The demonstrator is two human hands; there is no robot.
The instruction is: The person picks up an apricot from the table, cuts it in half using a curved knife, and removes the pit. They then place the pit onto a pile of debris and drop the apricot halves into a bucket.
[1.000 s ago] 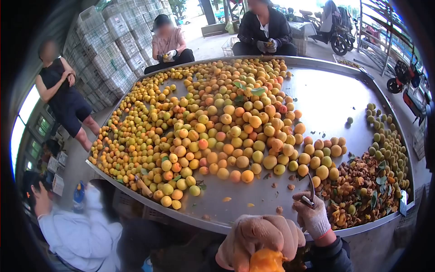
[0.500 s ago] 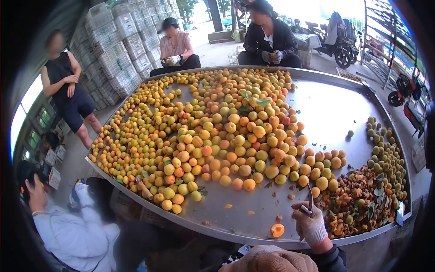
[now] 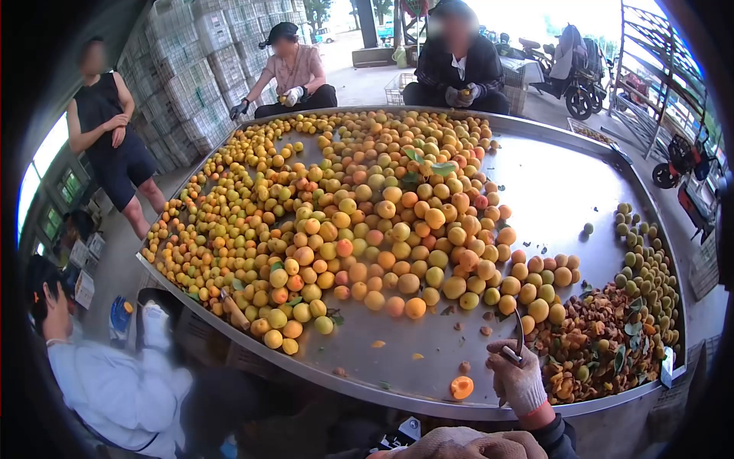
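Note:
My right hand (image 3: 520, 382), in a pale work glove with an orange cuff, is closed around a knife (image 3: 520, 333) with a thin curved blade pointing up. It is over the front edge of the metal sorting table (image 3: 355, 363). Close to the camera at the bottom is my gloved left hand (image 3: 466, 444); its fingers are mostly cut off by the frame, and anything in them is hidden. A halved apricot (image 3: 461, 388) lies cut side up, left of my right hand. Piled apricots (image 3: 367, 222) cover much of the table, yellow, orange and greenish.
Brown shrivelled fruit pieces (image 3: 589, 344) are heaped at the right, beside greener apricots (image 3: 650, 264). A wooden-handled tool (image 3: 235, 312) lies at the near-left edge. Co-workers sit across the table and at lower left; another person stands at left. White crates (image 3: 183, 76) are stacked behind.
The view has shifted slightly. Across the table, a seated co-worker has stretched a gloved hand out toward the crates. My right hand still holds the knife in nearly the same pose.

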